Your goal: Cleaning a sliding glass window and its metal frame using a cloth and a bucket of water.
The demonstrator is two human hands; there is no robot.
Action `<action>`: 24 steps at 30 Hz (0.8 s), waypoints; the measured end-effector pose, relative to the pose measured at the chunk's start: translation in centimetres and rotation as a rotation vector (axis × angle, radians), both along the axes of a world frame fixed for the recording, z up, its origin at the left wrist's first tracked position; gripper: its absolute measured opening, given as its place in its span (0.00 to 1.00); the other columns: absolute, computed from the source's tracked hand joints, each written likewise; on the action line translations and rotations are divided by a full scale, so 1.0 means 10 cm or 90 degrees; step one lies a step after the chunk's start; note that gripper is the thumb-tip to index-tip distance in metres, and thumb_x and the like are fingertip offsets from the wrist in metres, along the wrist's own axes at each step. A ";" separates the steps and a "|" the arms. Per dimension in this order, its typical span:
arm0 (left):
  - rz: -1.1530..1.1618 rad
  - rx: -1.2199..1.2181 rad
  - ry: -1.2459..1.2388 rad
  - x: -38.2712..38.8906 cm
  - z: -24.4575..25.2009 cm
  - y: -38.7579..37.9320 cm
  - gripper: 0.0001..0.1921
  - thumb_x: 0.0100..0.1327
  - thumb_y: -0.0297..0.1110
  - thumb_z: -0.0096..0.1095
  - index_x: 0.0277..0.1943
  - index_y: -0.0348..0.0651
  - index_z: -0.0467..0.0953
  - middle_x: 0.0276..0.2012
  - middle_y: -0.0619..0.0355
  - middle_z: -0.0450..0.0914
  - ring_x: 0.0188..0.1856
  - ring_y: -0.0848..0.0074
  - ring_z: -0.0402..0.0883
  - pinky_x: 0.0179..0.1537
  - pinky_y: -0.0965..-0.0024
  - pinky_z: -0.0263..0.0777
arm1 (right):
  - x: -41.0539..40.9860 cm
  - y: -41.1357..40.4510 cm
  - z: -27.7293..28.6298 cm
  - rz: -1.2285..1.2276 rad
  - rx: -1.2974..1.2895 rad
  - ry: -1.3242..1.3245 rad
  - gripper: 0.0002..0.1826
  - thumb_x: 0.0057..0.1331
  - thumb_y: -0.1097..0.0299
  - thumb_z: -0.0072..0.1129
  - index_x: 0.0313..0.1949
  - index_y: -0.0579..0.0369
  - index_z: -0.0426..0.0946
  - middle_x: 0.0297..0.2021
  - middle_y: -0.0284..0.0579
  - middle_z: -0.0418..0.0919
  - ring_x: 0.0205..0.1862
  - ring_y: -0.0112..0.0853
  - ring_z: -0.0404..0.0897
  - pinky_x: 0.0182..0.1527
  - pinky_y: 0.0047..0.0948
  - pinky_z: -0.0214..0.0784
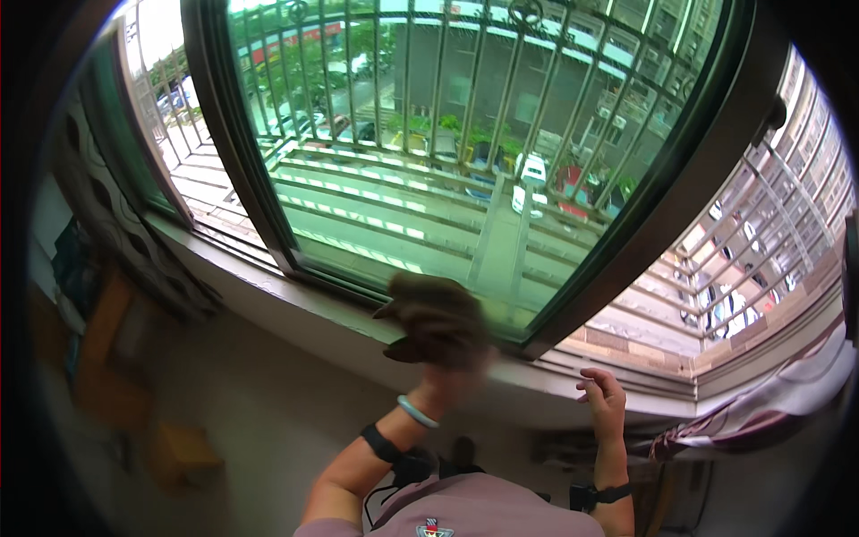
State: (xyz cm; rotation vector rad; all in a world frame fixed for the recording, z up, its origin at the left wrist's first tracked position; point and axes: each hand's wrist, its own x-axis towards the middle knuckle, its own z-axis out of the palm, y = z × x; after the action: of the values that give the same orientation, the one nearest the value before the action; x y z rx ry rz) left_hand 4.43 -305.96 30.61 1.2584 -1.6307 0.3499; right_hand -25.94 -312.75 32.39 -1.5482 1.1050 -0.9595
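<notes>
A dark brown cloth (pixel 436 319), blurred by motion, is bunched in my left hand (pixel 463 376). It is at the lower part of a sliding window's green-tinted glass pane (pixel 402 215), over the dark bottom frame; whether it touches the glass I cannot tell. Most of that hand's fingers are hidden by the cloth. A pale bangle (pixel 417 412) circles the left wrist. To the right, my right hand (pixel 605 397) is raised beside the light window sill (pixel 537 381), fingers loosely bent and apart, with nothing visible in them.
Metal security bars (pixel 439 87) stand outside the glass. Curtains hang at the left (pixel 114 201) and right (pixel 745 409) of the window. A wooden stool-like piece (pixel 184 450) is on the floor at lower left. Parked cars (pixel 530 181) are visible far below.
</notes>
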 end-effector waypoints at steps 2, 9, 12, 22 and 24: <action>-0.030 -0.031 -0.100 -0.37 0.13 -0.25 0.07 0.62 0.31 0.64 0.40 0.38 0.77 0.37 0.53 0.78 0.39 0.64 0.78 0.43 0.63 0.73 | 0.00 -0.13 0.05 -0.013 -0.058 0.000 0.10 0.68 0.75 0.56 0.48 0.58 0.79 0.46 0.37 0.78 0.41 0.23 0.79 0.37 0.21 0.75; 0.046 -0.111 -0.287 -0.90 0.31 -0.72 0.05 0.54 0.35 0.59 0.29 0.46 0.73 0.26 0.57 0.69 0.29 0.61 0.71 0.39 0.60 0.70 | 0.12 -0.43 0.17 0.096 -0.173 -0.026 0.10 0.67 0.82 0.50 0.46 0.60 0.77 0.51 0.42 0.75 0.44 0.25 0.77 0.38 0.20 0.74; 0.100 -0.057 0.011 -0.74 0.38 -0.67 0.11 0.59 0.39 0.53 0.38 0.42 0.70 0.37 0.50 0.67 0.42 0.58 0.68 0.53 0.57 0.64 | -0.16 -0.64 0.13 0.044 -0.213 -0.025 0.13 0.68 0.80 0.49 0.50 0.59 0.75 0.54 0.43 0.73 0.45 0.26 0.75 0.39 0.20 0.73; 0.867 0.170 0.060 2.40 -1.62 -0.39 0.25 0.70 0.31 0.40 0.66 0.26 0.63 0.64 0.30 0.66 0.69 0.44 0.61 0.75 0.53 0.46 | 0.31 -0.98 0.44 0.001 -0.412 -0.035 0.25 0.73 0.67 0.47 0.67 0.61 0.63 0.65 0.46 0.66 0.64 0.35 0.65 0.62 0.35 0.62; 0.600 0.360 0.294 1.93 -1.27 -0.93 0.26 0.76 0.34 0.35 0.70 0.24 0.56 0.70 0.28 0.56 0.74 0.42 0.51 0.74 0.51 0.43 | 0.18 -1.20 0.68 -0.068 -0.522 -0.012 0.29 0.74 0.58 0.50 0.69 0.58 0.59 0.71 0.48 0.58 0.72 0.41 0.58 0.65 0.47 0.56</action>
State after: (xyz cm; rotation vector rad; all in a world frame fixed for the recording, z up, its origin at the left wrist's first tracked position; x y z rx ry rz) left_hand 23.71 -315.25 17.87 2.3099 -0.6618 0.1285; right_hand -24.15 -324.70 39.16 -2.1203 0.8136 -1.6230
